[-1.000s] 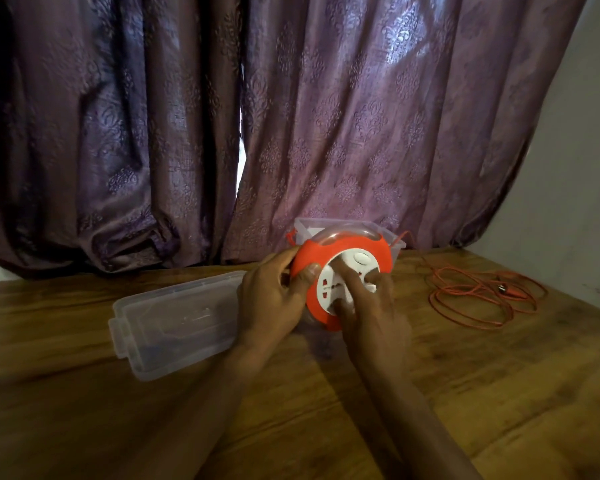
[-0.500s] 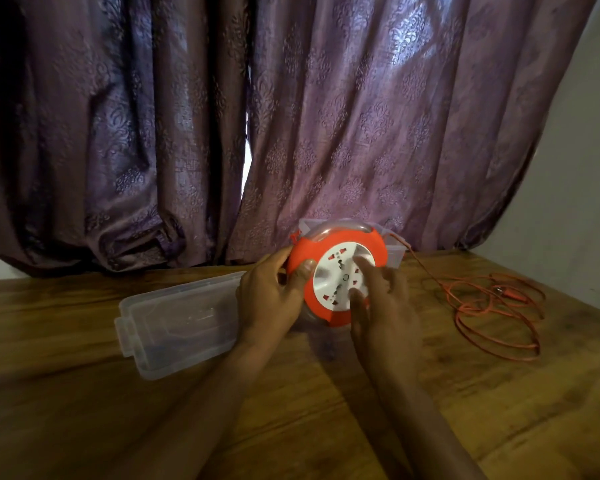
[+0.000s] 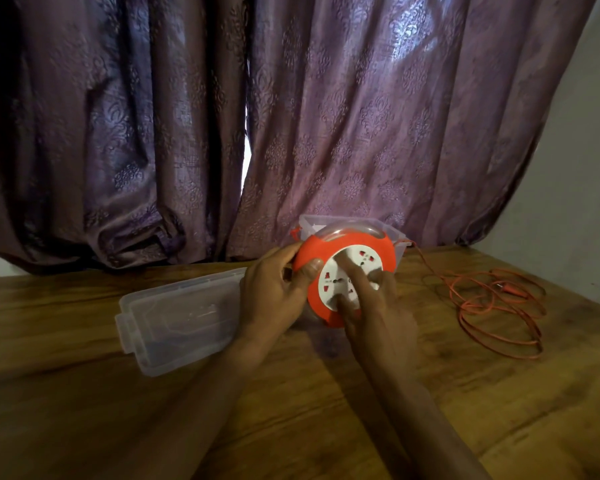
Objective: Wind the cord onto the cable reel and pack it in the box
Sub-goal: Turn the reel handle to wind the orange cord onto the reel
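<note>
The reel (image 3: 345, 278) is held upright on the table (image 3: 84, 393), just in front of the box (image 3: 397, 237) at the far edge. Its orange rim is gripped by the left hand (image 3: 274, 296), thumb clamped over the front. The white face is pressed by the spread fingers of the right hand (image 3: 371, 306). Winding is judged under way: much cord (image 3: 492, 306) is lying loose at the right. Another turn of the face is called for next. The lid (image 3: 177, 317) is parked at the left.
</note>
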A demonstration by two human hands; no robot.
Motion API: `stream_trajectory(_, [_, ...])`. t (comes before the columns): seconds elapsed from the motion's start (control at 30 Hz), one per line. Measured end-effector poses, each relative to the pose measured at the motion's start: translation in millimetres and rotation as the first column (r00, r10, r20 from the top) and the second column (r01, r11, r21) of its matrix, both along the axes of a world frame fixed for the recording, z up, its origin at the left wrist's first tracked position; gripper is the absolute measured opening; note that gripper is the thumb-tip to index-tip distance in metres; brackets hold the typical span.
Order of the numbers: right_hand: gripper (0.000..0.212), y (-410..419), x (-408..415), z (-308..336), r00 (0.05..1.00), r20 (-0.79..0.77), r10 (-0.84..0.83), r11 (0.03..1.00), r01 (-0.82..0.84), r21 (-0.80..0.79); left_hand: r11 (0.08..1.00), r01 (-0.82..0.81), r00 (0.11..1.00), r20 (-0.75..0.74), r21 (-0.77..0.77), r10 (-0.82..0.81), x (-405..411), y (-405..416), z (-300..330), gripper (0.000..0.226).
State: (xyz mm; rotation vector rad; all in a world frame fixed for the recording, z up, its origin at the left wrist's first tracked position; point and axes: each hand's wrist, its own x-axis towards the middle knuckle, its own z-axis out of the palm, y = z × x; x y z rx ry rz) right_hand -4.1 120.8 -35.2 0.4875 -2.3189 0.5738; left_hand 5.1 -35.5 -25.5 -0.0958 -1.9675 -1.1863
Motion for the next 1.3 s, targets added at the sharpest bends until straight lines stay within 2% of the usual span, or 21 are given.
stream_trajectory(0.1, [0.059, -1, -3, -3, 1.000, -0.017, -0.015, 0.988, 0.013, -0.153, 1.000, -0.021, 1.000, -0.012, -0.011, 0.021, 0, 4, -4, 0.060])
stream_trajectory(0.23, [0.062, -2, -2, -5, 0.997, 0.082, -0.014, 0.934, 0.042, -0.355, 0.998, -0.045, 0.999, -0.001, -0.049, 0.045, 0, 8, -7, 0.060])
stream_trajectory(0.4, [0.048, 0, 1, 0, 0.999, -0.029, 0.026, 0.961, -0.032, -0.273, 0.998, -0.053, 0.998, 0.014, -0.031, 0.054, 1, 5, -5, 0.054])
stream_trajectory(0.47, [0.047, 0, 0, 4, 0.995, -0.089, 0.043, 0.982, -0.059, -0.178, 0.998, -0.057, 0.998, 0.021, -0.013, 0.057, 1, 1, -3, 0.053])
stream_trajectory(0.57, [0.074, -3, 1, 2, 0.992, -0.073, 0.102, 0.995, -0.101, 0.021, 0.999, -0.035, 0.999, 0.025, 0.024, 0.035, -2, -6, -1, 0.051])
stream_trajectory(0.67, [0.096, -6, 3, 2, 0.990, 0.002, 0.142, 0.986, -0.142, 0.092, 0.999, -0.011, 1.000, 0.016, 0.049, 0.010, -5, -11, 0, 0.051])
stream_trajectory(0.83, [0.088, -3, 4, 4, 0.982, 0.035, 0.184, 0.971, -0.187, 0.151, 0.997, 0.005, 1.000, 0.027, 0.075, -0.007, -6, -16, 0, 0.049])
stream_trajectory(0.9, [0.093, -3, 3, 5, 0.981, 0.054, 0.185, 0.963, -0.192, 0.187, 0.997, 0.012, 0.999, 0.031, 0.080, -0.014, -5, -17, 0, 0.050])
stream_trajectory(1.1, [0.087, -2, 2, 1, 0.994, 0.046, 0.100, 0.983, -0.106, 0.150, 0.997, 0.026, 0.998, 0.048, 0.066, -0.029, -1, -10, 1, 0.055])
stream_trajectory(1.23, [0.061, 0, -1, -1, 0.999, -0.009, 0.045, 0.999, -0.045, 0.010, 1.000, 0.009, 1.000, 0.024, 0.030, -0.009, -1, -6, 1, 0.052])
stream_trajectory(1.3, [0.057, 0, -2, -2, 0.999, -0.016, 0.031, 0.998, -0.032, -0.048, 1.000, -0.011, 1.000, 0.026, 0.008, 0.010, -1, -5, -3, 0.051])
